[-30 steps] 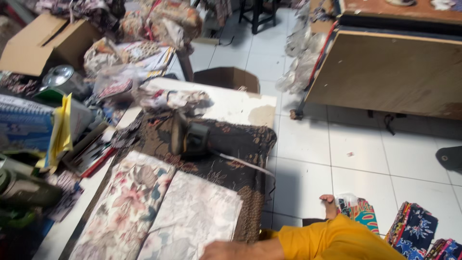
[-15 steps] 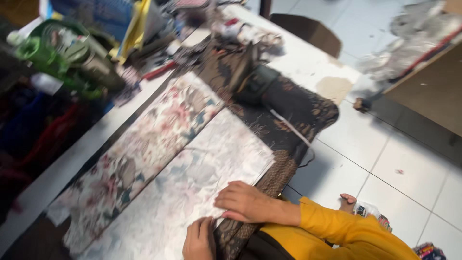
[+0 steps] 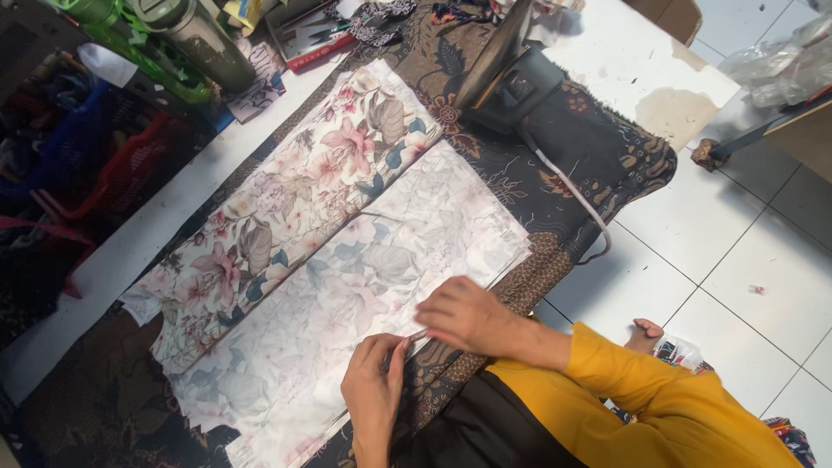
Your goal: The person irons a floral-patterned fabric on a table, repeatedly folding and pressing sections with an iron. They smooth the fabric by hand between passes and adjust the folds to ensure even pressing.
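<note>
Two long strips of floral fabric lie on a dark batik cloth (image 3: 572,147) that covers the table. The far strip (image 3: 286,208) shows its bright pink and green print; the near strip (image 3: 381,286) is paler, reverse side up. My left hand (image 3: 374,390) pinches the near strip's front edge between thumb and fingers. My right hand (image 3: 468,316), in a yellow sleeve, presses flat on the same edge just beside it. A dark electric iron (image 3: 507,74) stands tilted at the far end, its pale cord (image 3: 568,186) trailing toward the table's edge.
Green bottles and a metal flask (image 3: 195,39) stand at the table's far left among scissors and clutter. The bare white tabletop (image 3: 624,61) shows beyond the iron. White floor tiles (image 3: 728,260) lie to the right, with my foot (image 3: 646,334) on them.
The view has swung down from the room onto the table. My hands have come onto the near strip's front edge, the left now pinching it and the right beside it.
</note>
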